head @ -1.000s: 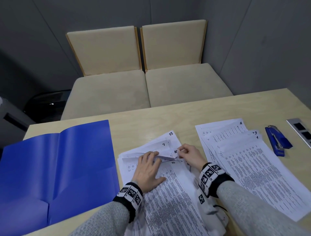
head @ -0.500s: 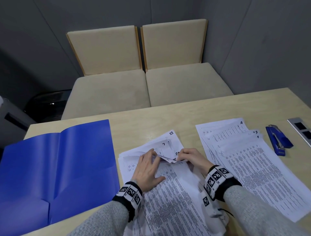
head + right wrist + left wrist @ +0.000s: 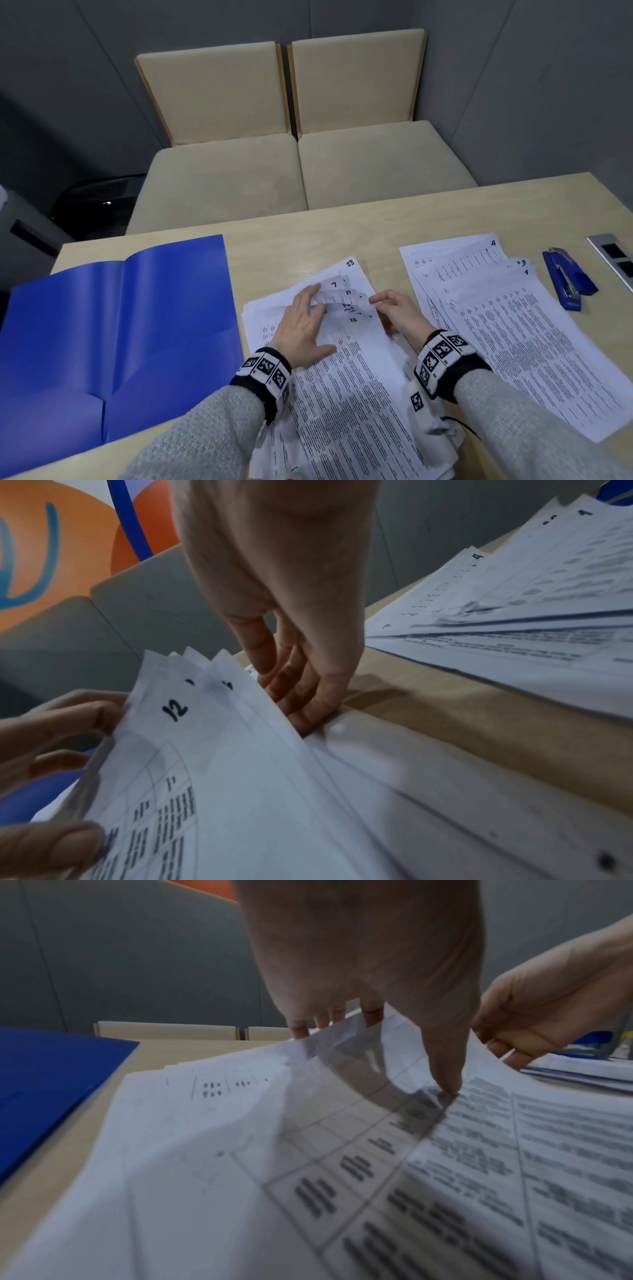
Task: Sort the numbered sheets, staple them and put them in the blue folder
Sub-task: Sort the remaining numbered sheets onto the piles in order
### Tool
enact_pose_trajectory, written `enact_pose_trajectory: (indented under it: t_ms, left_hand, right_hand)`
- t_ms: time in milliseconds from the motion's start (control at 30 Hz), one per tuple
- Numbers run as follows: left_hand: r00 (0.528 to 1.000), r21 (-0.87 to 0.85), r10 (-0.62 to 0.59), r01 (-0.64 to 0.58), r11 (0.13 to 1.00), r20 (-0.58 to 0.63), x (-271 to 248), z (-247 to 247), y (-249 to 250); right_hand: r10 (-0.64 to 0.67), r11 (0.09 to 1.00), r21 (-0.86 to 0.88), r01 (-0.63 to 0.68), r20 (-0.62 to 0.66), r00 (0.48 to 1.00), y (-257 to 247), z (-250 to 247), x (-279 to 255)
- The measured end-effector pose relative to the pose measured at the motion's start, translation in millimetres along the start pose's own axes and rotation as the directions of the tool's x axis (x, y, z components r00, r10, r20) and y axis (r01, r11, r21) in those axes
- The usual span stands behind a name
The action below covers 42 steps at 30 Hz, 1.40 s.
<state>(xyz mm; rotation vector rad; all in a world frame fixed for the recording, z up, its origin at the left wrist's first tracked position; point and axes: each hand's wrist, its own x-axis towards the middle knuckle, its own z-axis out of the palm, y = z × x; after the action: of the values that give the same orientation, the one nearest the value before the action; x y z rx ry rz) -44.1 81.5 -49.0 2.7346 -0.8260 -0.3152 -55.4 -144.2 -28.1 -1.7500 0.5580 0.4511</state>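
Observation:
In the head view an unsorted stack of numbered sheets (image 3: 346, 377) lies mid-table, its corners fanned to show 23, 7, 11 and 12. My left hand (image 3: 323, 318) holds the lifted top sheets, fingers behind them and thumb pressing on sheet 12 (image 3: 174, 710). My right hand (image 3: 380, 301) curls its fingers round the right edge of the lifted corners (image 3: 301, 691). A second pile (image 3: 513, 325) showing 4, 3 and 1 lies to the right. The blue folder (image 3: 120, 325) lies open at the left. The blue stapler (image 3: 568, 279) rests beyond the second pile.
Two beige chairs (image 3: 291, 154) stand behind the table's far edge. A metal socket panel (image 3: 613, 260) is set into the table at the far right. Bare tabletop (image 3: 308, 240) shows between folder, piles and far edge.
Both hands have leafed further through the stack's top corners, which now fan out more. The right hand has shifted slightly right along the edge. Folder, stapler and right pile have not moved.

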Motion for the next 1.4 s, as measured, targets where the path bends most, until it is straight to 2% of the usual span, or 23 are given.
enact_pose_trajectory:
  t_ms: [267, 467, 533, 633, 700, 800, 933, 1033, 1100, 1267, 1400]
  left_hand:
    - [0.991, 0.087, 0.122, -0.117, 0.989, -0.061, 1.4, 0.1, -0.4]
    - [0.987, 0.11, 0.134, -0.123, 0.986, -0.091, -1.2, 0.5, 0.9]
    - [0.988, 0.096, 0.123, -0.115, 0.989, -0.088, -2.6, 0.2, 0.8]
    - [0.995, 0.072, 0.09, -0.086, 0.994, -0.042, -2.5, 0.3, -0.6]
    - [0.997, 0.065, 0.074, -0.072, 0.995, -0.019, -0.8, 1.1, -2.2]
    - [0.998, 0.046, 0.062, -0.061, 0.997, -0.01, 1.4, 0.6, -2.3]
    - [0.991, 0.037, 0.051, -0.047, 0.998, -0.121, 0.1, 1.4, -0.6]
    - [0.966, -0.025, 0.006, -0.012, 1.0, -0.257, -2.9, 3.1, 2.1]
    - [0.956, -0.058, -0.045, 0.03, 0.998, -0.289, -4.6, 2.7, 4.1]
    - [0.961, -0.071, -0.049, 0.031, 0.997, -0.27, -6.0, -0.2, 3.1]
    - [0.972, -0.088, -0.041, 0.021, 0.996, -0.23, -8.2, -1.9, 0.9]
  right_hand:
    - [0.012, 1.0, 0.025, -0.013, 0.007, 1.0, 2.4, 1.2, -2.0]
    - [0.004, 1.0, 0.017, -0.004, 0.002, 1.0, 2.1, 0.8, -2.4]
    - [0.004, 0.996, 0.087, -0.005, 0.004, 1.0, 2.3, 1.4, -4.6]
    - [-0.014, 0.958, 0.287, -0.012, 0.087, 0.996, 8.5, -0.2, -13.0]
    - [-0.061, 0.97, 0.24, 0.037, 0.09, 0.994, 16.4, -2.8, -17.5]
    - [-0.177, 0.983, 0.046, 0.177, -0.003, 0.984, 25.7, -3.2, -16.3]
    - [-0.265, 0.961, -0.111, 0.253, -0.109, 0.958, 25.2, -3.8, -11.3]
    - [-0.26, 0.963, -0.091, 0.254, -0.053, 0.964, 18.9, -9.7, -12.8]
    - [-0.274, 0.957, -0.109, 0.268, -0.039, 0.961, 16.6, -12.1, -14.6]
    - [-0.312, 0.95, -0.067, 0.305, -0.188, 0.931, 19.4, -11.2, -17.0]
    - [-0.315, 0.944, 0.038, 0.328, -0.188, 0.93, 15.3, -11.6, -27.1]
